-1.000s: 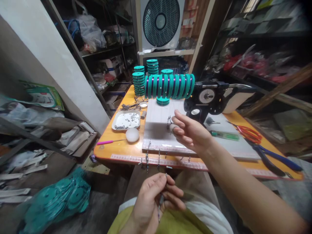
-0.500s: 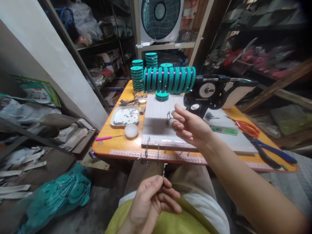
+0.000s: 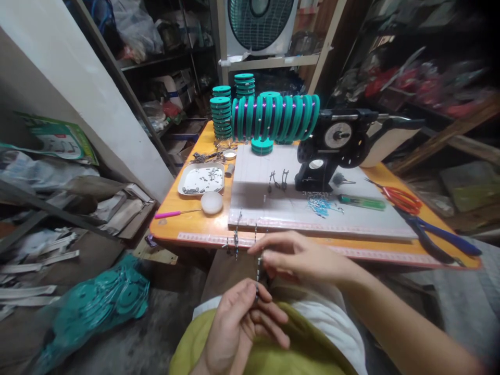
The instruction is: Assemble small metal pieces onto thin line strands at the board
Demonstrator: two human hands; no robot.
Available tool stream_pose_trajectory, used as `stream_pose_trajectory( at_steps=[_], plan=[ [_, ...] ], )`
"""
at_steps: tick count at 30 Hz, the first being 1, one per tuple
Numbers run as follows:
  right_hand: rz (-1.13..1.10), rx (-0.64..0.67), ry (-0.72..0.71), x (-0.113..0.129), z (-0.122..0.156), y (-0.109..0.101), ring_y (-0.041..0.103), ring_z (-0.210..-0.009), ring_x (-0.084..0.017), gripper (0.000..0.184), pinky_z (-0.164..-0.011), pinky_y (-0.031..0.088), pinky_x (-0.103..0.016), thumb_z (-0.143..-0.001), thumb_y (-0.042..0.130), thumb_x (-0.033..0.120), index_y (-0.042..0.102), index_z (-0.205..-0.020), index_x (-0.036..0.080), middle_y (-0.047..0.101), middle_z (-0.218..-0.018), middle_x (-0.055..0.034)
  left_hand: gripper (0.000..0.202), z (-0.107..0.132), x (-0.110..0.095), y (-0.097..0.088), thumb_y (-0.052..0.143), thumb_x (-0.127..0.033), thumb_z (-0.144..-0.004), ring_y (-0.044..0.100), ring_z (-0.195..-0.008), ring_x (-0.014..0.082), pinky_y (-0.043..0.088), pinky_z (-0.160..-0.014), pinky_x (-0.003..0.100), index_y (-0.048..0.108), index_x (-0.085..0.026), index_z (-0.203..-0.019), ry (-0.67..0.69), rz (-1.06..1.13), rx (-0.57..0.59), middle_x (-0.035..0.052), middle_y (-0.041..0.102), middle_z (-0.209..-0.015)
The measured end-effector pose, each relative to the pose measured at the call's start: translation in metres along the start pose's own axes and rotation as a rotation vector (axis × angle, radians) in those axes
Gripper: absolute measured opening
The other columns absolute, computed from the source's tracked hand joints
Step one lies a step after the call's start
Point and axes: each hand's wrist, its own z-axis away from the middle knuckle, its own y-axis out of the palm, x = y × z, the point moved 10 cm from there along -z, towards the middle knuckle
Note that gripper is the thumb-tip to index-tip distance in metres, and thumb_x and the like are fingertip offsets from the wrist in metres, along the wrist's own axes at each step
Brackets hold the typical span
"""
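My left hand (image 3: 242,323) is low over my lap, fingers pinched on the lower end of a thin metal piece (image 3: 258,271). My right hand (image 3: 297,258) has come down just above it, at the table's front edge, and pinches the upper end of the same piece. Behind them a white board (image 3: 312,203) lies on the orange table (image 3: 195,226). A row of teal spools (image 3: 275,117) wound with purple wire sits on the shaft of a black winding machine (image 3: 332,151). Small metal parts hang along the table's front edge (image 3: 236,245).
A metal tray (image 3: 202,181) of small parts, a white round lump (image 3: 211,202) and a pink-handled tool (image 3: 172,213) lie at the table's left. Stacked teal spools (image 3: 221,117) stand at the back. Orange scissors (image 3: 398,198), blue pliers (image 3: 441,242) and a green screwdriver (image 3: 361,202) lie right. A bag of teal discs (image 3: 105,307) rests on the floor.
My right hand dropped from above the white board down to my left hand and took hold of the metal piece. The view tilted slightly downward.
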Motion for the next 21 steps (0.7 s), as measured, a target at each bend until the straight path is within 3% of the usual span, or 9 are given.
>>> stream_pose_trajectory(
  at_steps=[3, 7, 21],
  plan=[
    [-0.030, 0.056, -0.058, -0.012, 0.005, 0.020, 0.051, -0.050, -0.005, 0.032, -0.041, 0.043, -0.013, -0.083, 0.069, 0.042, 0.065, -0.102, 0.016, 0.063, -0.075, -0.0012, 0.026, 0.001, -0.001, 0.002, 0.052, -0.033, -0.093, 0.070, -0.052, 0.0186, 0.053, -0.051, 0.022, 0.057, -0.011, -0.079, 0.004, -0.014, 0.005, 0.0120, 0.074, -0.070],
    [-0.170, -0.004, -0.101, -0.020, 0.007, 0.024, 0.054, -0.053, -0.008, 0.026, -0.040, 0.047, -0.015, -0.081, 0.072, 0.037, 0.063, -0.088, 0.014, 0.059, -0.067, 0.0002, 0.027, 0.003, -0.005, 0.007, 0.049, -0.031, -0.094, 0.070, -0.053, 0.0181, 0.054, -0.052, 0.022, 0.056, -0.012, -0.077, 0.038, -0.037, 0.029, 0.0113, 0.073, -0.070],
    [-0.386, -0.023, -0.135, -0.030, 0.006, 0.036, 0.052, -0.044, -0.006, 0.022, -0.037, 0.044, -0.013, -0.083, 0.070, 0.034, 0.056, -0.087, 0.017, 0.061, -0.068, 0.0011, 0.028, 0.004, -0.005, 0.012, 0.044, -0.028, -0.096, 0.069, -0.053, 0.0168, 0.052, -0.053, 0.022, 0.055, -0.012, -0.076, 0.049, -0.048, 0.040, 0.0107, 0.072, -0.067]
  ],
)
